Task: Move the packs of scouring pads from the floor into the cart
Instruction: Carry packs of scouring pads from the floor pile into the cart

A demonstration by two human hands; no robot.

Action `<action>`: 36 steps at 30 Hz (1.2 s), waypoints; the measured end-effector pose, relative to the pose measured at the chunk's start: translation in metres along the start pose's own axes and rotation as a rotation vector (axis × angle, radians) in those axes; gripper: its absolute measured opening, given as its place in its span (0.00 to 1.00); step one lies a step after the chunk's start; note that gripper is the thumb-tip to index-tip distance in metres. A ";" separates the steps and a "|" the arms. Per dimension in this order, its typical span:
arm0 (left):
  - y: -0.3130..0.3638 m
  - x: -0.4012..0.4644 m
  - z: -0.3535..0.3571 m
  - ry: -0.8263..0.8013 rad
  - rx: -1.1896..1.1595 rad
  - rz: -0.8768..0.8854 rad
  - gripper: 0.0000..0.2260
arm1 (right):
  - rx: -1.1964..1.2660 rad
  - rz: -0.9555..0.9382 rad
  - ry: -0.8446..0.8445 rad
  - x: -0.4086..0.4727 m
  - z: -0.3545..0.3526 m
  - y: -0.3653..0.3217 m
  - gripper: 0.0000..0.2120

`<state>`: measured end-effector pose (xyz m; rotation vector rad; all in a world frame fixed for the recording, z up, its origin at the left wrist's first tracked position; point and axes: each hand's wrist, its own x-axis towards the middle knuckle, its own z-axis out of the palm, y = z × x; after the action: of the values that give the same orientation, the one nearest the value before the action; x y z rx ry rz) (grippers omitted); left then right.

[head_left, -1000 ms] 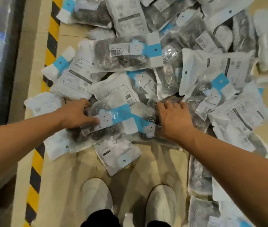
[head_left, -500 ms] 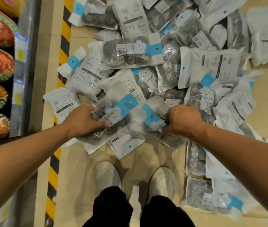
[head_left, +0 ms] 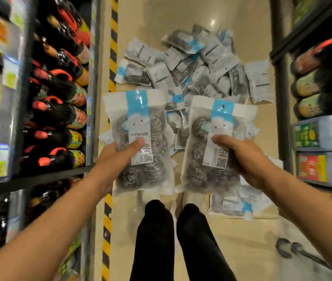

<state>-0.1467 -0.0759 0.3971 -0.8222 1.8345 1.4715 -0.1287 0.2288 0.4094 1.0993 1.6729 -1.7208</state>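
Observation:
My left hand [head_left: 116, 159] grips one pack of steel scouring pads [head_left: 140, 122], a clear bag with a blue stripe and a cloud face, held upright above the floor. My right hand [head_left: 244, 157] grips a second, like pack [head_left: 215, 175] beside it. Thumbs lie across the white labels. A heap of several more packs [head_left: 191, 65] lies on the beige floor ahead. A few packs [head_left: 232, 203] lie by my right foot. Of the cart, only a wheel and frame part [head_left: 288, 248] shows at the lower right.
Store shelves with bottles [head_left: 59, 110] stand close on the left and shelves with boxed goods [head_left: 319, 134] on the right. A yellow-black hazard stripe [head_left: 113, 37] runs along the left floor edge. My legs in black trousers [head_left: 173, 240] are below the packs.
Both hands have lifted a pack each off the floor heap and raised them upright. The view has risen and pulled back, so the heap now lies farther away.

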 end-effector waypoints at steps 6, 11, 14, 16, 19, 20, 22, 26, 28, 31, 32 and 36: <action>0.088 -0.148 -0.013 -0.132 0.042 0.131 0.14 | 0.110 -0.103 -0.073 -0.156 -0.022 -0.065 0.16; 0.152 -0.268 -0.023 -0.259 0.193 0.246 0.30 | 0.258 -0.203 -0.074 -0.267 -0.053 -0.120 0.19; 0.174 -0.311 -0.018 -0.286 0.118 0.340 0.22 | 0.308 -0.333 -0.108 -0.319 -0.078 -0.142 0.23; 0.189 -0.332 -0.009 -0.261 0.038 0.411 0.17 | 0.342 -0.403 -0.107 -0.345 -0.092 -0.147 0.25; 0.204 -0.356 0.003 -0.290 -0.023 0.476 0.22 | 0.383 -0.467 -0.070 -0.377 -0.106 -0.142 0.23; 0.207 -0.360 0.005 -0.323 -0.020 0.498 0.28 | 0.399 -0.481 -0.051 -0.386 -0.109 -0.139 0.23; 0.215 -0.366 0.009 -0.361 0.006 0.544 0.41 | 0.435 -0.505 -0.009 -0.403 -0.111 -0.131 0.25; 0.229 -0.368 0.017 -0.511 0.019 0.521 0.48 | 0.569 -0.538 0.132 -0.429 -0.104 -0.103 0.24; 0.229 -0.367 0.018 -0.648 0.062 0.472 0.41 | 0.646 -0.535 0.217 -0.442 -0.096 -0.082 0.24; 0.224 -0.373 0.020 -0.787 0.157 0.422 0.31 | 0.761 -0.499 0.348 -0.467 -0.079 -0.048 0.23; 0.221 -0.375 0.022 -0.805 0.182 0.399 0.32 | 0.790 -0.489 0.393 -0.476 -0.073 -0.037 0.21; 0.208 -0.387 0.035 -0.920 0.321 0.371 0.38 | 0.910 -0.440 0.548 -0.514 -0.050 0.008 0.18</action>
<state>-0.0763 0.0255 0.8200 0.3516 1.4454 1.3648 0.1711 0.1834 0.8277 1.8217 1.4822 -2.8059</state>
